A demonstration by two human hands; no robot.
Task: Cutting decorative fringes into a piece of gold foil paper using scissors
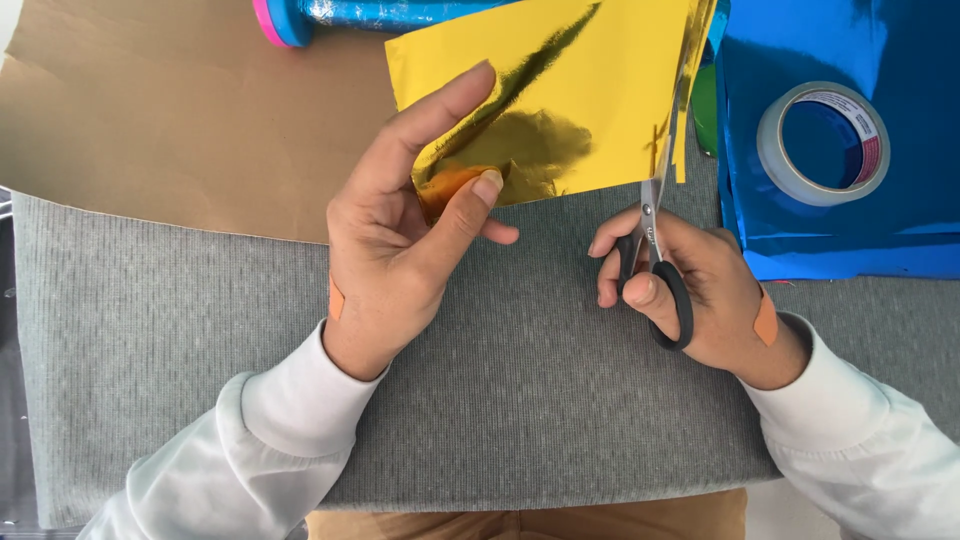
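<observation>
Left hand point(400, 240) pinching the lower edge of a gold foil sheet point(560, 90) held above a grey mat point(500, 380), right hand point(690, 290) gripping black-handled scissors point(655, 240), blades partway into the sheet's right side, tape roll point(822, 143) on blue foil point(900, 60) nearby

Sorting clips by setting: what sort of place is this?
Probably a craft table: shiny gold foil paper being cut with scissors, blue foil sheets with a tape roll, brown paper.

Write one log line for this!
left hand: holds gold foil | right hand: scissors cutting foil edge | nearby: tape, blue foil
</observation>
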